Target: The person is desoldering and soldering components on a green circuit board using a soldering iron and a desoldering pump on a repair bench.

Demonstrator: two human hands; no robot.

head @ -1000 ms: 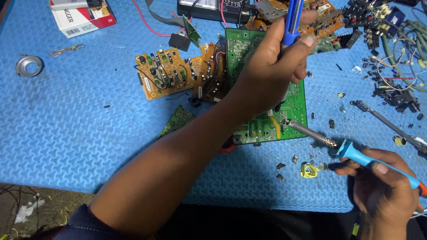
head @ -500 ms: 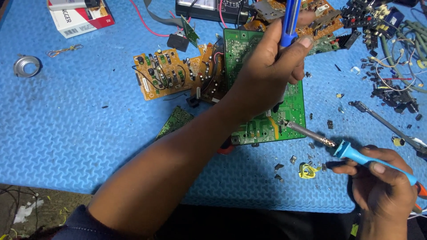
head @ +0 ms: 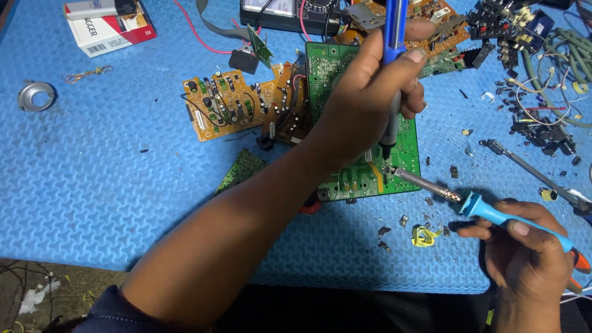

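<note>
— Left hand first: what does it have?

— Fingers wrapped tight round a blue desoldering pump, held nearly upright; its dark nozzle points down onto the green circuit board, touching or all but touching near the board's lower right part; the forearm crosses the blue mat from the lower left.

— And the right hand?

— Closed in a pen-like grip on the blue handle of a soldering iron; the iron's long axis runs from lower right up to the left, metal tip resting at the board's surface just beside the pump's nozzle; so both tools meet at one spot, the pump from above, the iron from the right.

— Which hand is nearer that spot?

— The left, which sits right over it; the right stays back off the board's edge, near a small yellow scrap and dark chips on the mat.

— Anything else about?

— An orange-brown board lies left of the green one, touching it; a meter sits beyond; tangled wires lie to the far right.
</note>
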